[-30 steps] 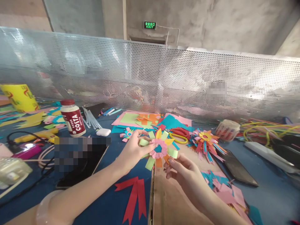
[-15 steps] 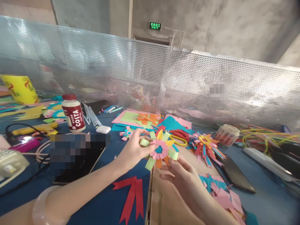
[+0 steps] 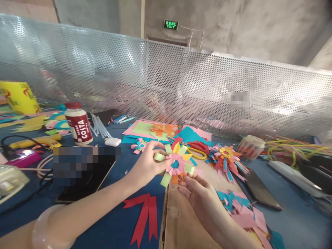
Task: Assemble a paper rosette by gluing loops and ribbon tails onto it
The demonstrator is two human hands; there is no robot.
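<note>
Between my two hands is a paper flower [image 3: 175,165] with a blue centre, a pink ring and green, yellow, red and orange petals. My left hand [image 3: 150,160] pinches it by its left side, thumb on the pink ring. At the lower right edge, the fingers of my right hand [image 3: 198,188] close on an orange petal. Red paper ribbon strips [image 3: 145,214] lie on the blue table below my left forearm. A finished-looking multicoloured paper flower [image 3: 226,157] rests to the right, and a smaller pink and blue one [image 3: 140,146] lies behind my left hand.
Scissors [image 3: 197,150] with red and yellow handles lie behind the flower. Coloured paper sheets [image 3: 142,129] are stacked at the back. A coffee bottle [image 3: 78,123], a glue gun [image 3: 38,141] and glue sticks [image 3: 100,126] are left; a tape roll [image 3: 251,147] and phone [image 3: 260,190] are right.
My right fingers have shifted slightly and closed in on the flower's lower right petals. My left hand keeps its hold. The view has moved a little.
</note>
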